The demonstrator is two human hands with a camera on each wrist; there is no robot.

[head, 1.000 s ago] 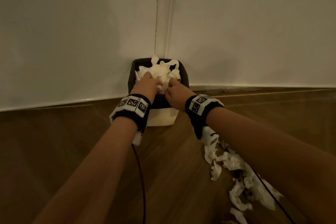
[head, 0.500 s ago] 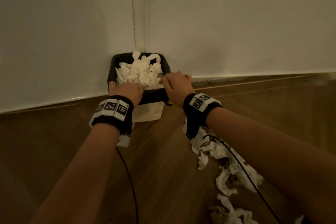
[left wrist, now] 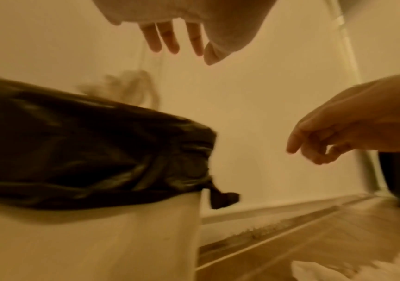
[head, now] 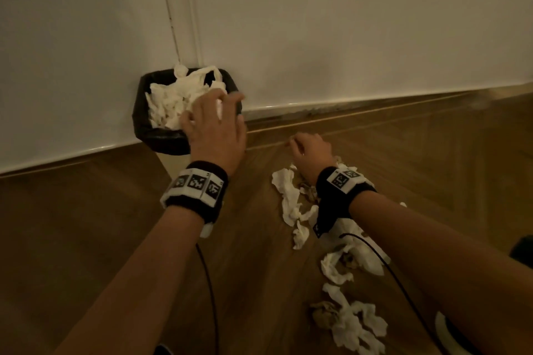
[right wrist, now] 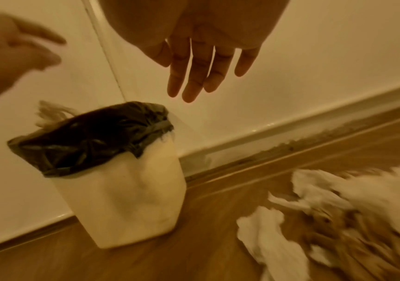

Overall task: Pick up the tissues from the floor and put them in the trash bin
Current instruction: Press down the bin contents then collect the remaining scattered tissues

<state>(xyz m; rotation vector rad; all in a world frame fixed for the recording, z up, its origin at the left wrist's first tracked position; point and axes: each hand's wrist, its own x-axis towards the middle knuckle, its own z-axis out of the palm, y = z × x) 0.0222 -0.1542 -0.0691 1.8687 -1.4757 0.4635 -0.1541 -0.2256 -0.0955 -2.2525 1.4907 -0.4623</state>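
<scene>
The trash bin (head: 161,135), cream with a black liner, stands in the wall corner and is heaped with white tissues (head: 173,101). My left hand (head: 215,118) hovers over the bin's right front rim with spread, straight fingers (left wrist: 170,40) and holds nothing. My right hand (head: 307,150) is lower and right of the bin, just above the nearest floor tissues (head: 288,196); its fingers (right wrist: 194,79) hang relaxed and empty. A trail of crumpled tissues (head: 352,323) runs along the wooden floor under my right forearm. The bin (right wrist: 122,190) and blurred floor tissues (right wrist: 314,205) also show in the right wrist view.
Two white walls meet behind the bin, with a baseboard (head: 346,106) along the floor. Black cables (head: 207,282) hang from both wristbands. A dark object (head: 522,251) sits at the right edge and a white round thing (head: 450,334) at the bottom right.
My right hand left the bin and dropped to the right, toward the floor tissues. My left hand moved from the front rim toward the bin's right side and spread open. The head turned right.
</scene>
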